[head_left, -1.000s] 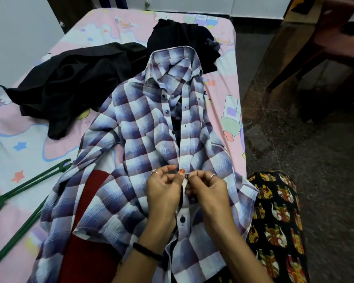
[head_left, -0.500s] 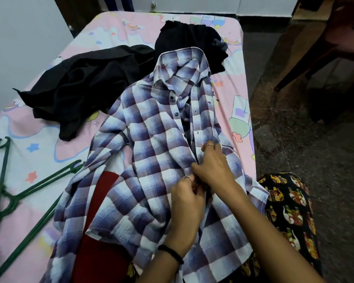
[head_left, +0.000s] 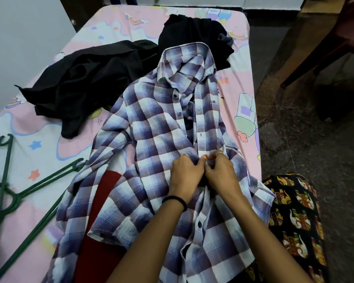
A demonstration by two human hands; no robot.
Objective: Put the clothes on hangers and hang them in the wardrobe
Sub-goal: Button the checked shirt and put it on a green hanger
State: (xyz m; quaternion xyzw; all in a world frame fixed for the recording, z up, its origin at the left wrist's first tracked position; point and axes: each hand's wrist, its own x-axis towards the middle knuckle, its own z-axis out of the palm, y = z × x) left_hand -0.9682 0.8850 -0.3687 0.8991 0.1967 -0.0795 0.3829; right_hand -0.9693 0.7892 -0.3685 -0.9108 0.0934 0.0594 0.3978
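Both hands work the shirt's front on the bed

I see my left hand [head_left: 185,173] and right hand [head_left: 221,170] pinching the shirt [head_left: 161,139] placket, higher than a second ago; its right side nears the bed [head_left: 249,58] edge, hangers [head_left: 35,186] lie in open room left.

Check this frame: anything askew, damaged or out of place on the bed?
Nothing looks damaged. The plaid shirt lies rumpled, its upper placket gaping open with buttons undone, while the left hand and right hand pinch its front mid-placket. Black clothes sit heaped, and green hangers lie loose beside them.
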